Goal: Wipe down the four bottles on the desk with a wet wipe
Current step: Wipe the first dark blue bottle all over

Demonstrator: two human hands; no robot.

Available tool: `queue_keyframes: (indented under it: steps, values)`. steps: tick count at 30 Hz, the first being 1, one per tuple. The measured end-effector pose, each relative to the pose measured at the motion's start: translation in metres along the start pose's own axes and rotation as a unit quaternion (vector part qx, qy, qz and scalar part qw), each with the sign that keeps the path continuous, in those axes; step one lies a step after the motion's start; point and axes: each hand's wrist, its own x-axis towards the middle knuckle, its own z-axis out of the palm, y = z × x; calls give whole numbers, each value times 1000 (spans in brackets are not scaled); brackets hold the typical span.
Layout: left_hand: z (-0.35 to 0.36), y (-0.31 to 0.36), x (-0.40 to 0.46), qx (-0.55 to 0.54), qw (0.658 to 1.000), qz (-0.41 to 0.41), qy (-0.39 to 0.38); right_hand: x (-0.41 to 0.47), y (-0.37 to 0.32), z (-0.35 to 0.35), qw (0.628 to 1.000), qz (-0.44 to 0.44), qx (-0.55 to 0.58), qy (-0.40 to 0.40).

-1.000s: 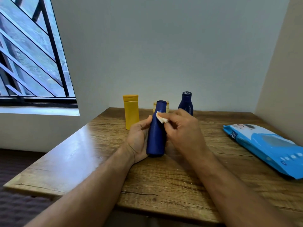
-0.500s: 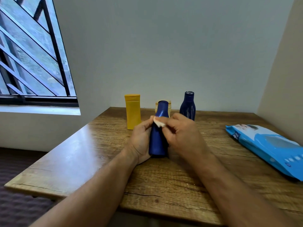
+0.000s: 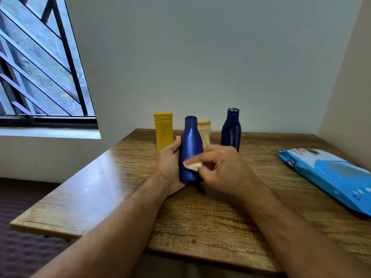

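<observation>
The left hand (image 3: 170, 163) is wrapped around the side of a blue bottle (image 3: 190, 145), with the thumb up along the bottle's left edge and the palm cupping it low down. The bottle stands upright on the wooden desk (image 3: 200, 217), close to the middle. The right hand (image 3: 222, 169) has its fingers curled and pinches a small folded wet wipe (image 3: 193, 165) between thumb and fingertips. The wipe is white and is pressed against the lower front of the blue bottle, a little above its bottom. The right hand looks a bit blurry. Behind the hands, near the back edge of the desk, three more bottles stand in a row. A yellow bottle (image 3: 163, 131) with a flat top is on the left, partly behind the left hand. A cream bottle (image 3: 204, 131) is in the middle, mostly hidden by the blue bottle in front of it. A dark blue bottle (image 3: 231, 130) with a round cap stands on the right, just behind the right hand. Far off to the right, well apart from the bottles, a light blue pack of wipes (image 3: 331, 173) lies flat on the desk. A gray wall (image 3: 200, 57) is behind the desk, and a window with dark bars (image 3: 36, 67) is on the left.
</observation>
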Motion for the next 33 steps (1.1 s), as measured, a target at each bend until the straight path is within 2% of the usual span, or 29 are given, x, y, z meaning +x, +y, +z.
queue_keyframes:
  steps: [3, 5, 8, 10, 16, 18, 21, 23, 29, 31, 33]
  values:
    - [2, -2, -4, 23, 1000, 5, -9, 2, 1, -1, 995, 37, -9, 96]
    - [1, -1, -3, 17, 1000, 13, -4, 1, 1, -2, 997, 23, -1, 71]
    - [-3, 4, 0, -2, 1000, 21, 9, -3, 0, -1, 997, 11, 58, -43]
    - [-3, 4, 0, 0, 1000, 22, 15, -4, 1, -2, 995, 15, 79, -63]
    - [-2, 1, 0, 10, 1000, 14, 11, 2, 2, -2, 992, 57, 52, 101]
    - [-1, 3, -1, 8, 1000, 15, 14, 1, 0, -3, 992, 50, 75, 84]
    - [-3, 5, 2, -2, 1000, 23, 15, -4, -6, -5, 990, 48, 135, -13]
    - [-5, 5, 4, 1, 999, 29, 21, -6, -8, -6, 987, 51, 144, -46]
    - [3, 2, -3, 64, 996, 58, 4, 0, -2, 0, 981, 79, 155, 82]
    - [5, 2, -3, 70, 995, 70, 18, -1, -1, -2, 981, 80, 156, 79]
    - [7, 1, -1, 63, 994, 79, 31, -3, -2, -5, 982, 79, 164, 41]
